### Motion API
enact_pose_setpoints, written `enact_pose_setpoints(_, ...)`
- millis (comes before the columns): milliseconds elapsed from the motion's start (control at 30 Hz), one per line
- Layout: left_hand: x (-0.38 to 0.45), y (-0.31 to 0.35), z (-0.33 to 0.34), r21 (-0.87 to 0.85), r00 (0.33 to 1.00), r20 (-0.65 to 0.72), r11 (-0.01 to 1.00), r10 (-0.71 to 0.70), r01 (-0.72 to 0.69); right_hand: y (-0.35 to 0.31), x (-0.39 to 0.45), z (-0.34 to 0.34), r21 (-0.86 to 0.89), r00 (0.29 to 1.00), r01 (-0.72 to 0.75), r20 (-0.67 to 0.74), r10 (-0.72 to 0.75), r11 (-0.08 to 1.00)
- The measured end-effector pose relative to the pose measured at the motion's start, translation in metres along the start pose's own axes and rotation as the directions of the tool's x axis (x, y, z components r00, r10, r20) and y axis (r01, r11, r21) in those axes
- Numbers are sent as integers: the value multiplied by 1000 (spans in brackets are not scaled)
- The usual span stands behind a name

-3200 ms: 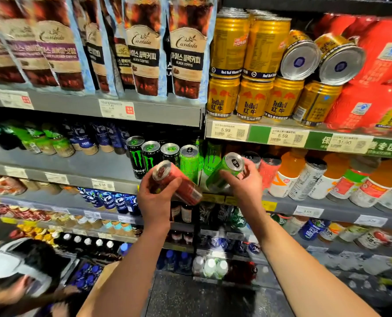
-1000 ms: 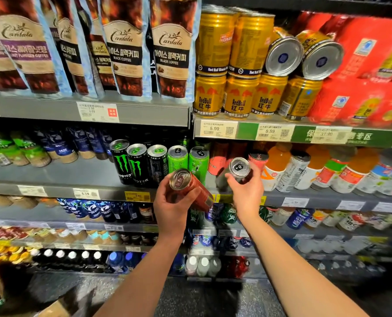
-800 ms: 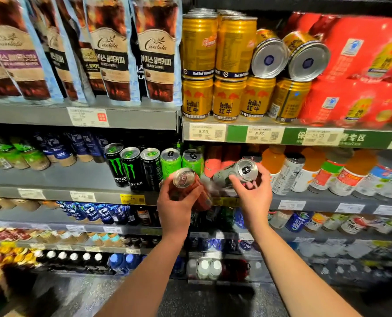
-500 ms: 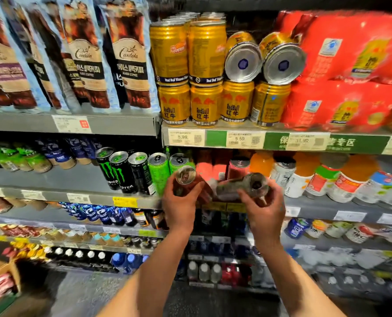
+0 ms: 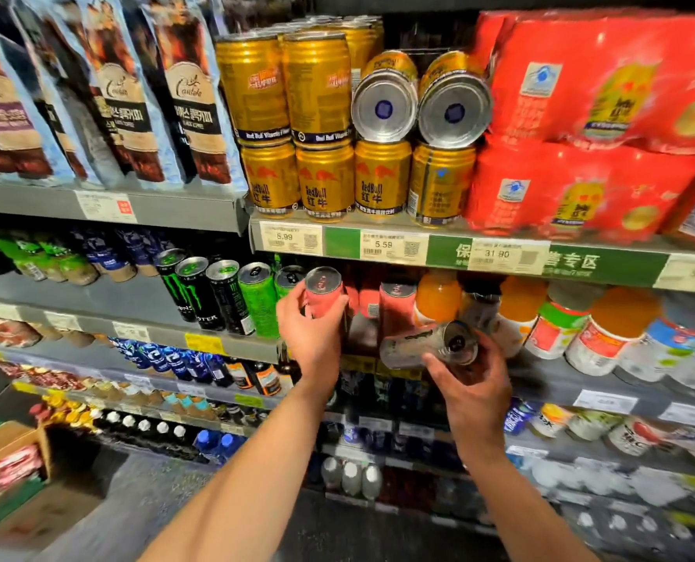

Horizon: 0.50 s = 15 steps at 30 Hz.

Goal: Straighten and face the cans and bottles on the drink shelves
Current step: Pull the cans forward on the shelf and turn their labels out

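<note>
Two hands, each holding one can; two gold cans [image 5: 418, 103] lie sideways; three price tags below.

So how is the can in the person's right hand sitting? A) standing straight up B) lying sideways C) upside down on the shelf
B: the right hand grips the pale can on its side, its top end facing the camera, while the left hand holds the pink can nearly upright.

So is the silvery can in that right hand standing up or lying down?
Lying down. The silvery can lies sideways in the right hand, its round top end facing the camera.
</note>
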State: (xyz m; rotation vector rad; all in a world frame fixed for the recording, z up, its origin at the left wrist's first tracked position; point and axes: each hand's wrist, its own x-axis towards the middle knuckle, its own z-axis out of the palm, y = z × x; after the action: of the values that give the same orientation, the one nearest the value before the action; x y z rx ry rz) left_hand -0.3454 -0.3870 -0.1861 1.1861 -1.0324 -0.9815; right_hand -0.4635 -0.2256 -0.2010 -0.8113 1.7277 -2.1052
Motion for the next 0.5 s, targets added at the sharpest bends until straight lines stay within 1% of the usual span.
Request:
enact_pose_setpoints(67,0,1,7,150,998,-13,987,64,-62,2,3,-7,1,1000,-19,20,19,1000)
enact_pose_setpoints(167,-1,4,13,256,995,-17,963,97,-89,3,4,-18,-16,998,-30,55,30,999)
enact_pose_setpoints(267,-2,2,15,289,994,-38,953,103,-87,4,4,-26,-22,997,-38,70,40,999)
enact_pose_setpoints(367,-3,-1,15,307,995,-65,950,77,-53,5,6,-30,-32,995,-39,88,41,999)
enact_pose_setpoints(500,-7,-4,14,317,996,-68,948,62,-37,7,7,-35,-38,995,-55,78,57,998)
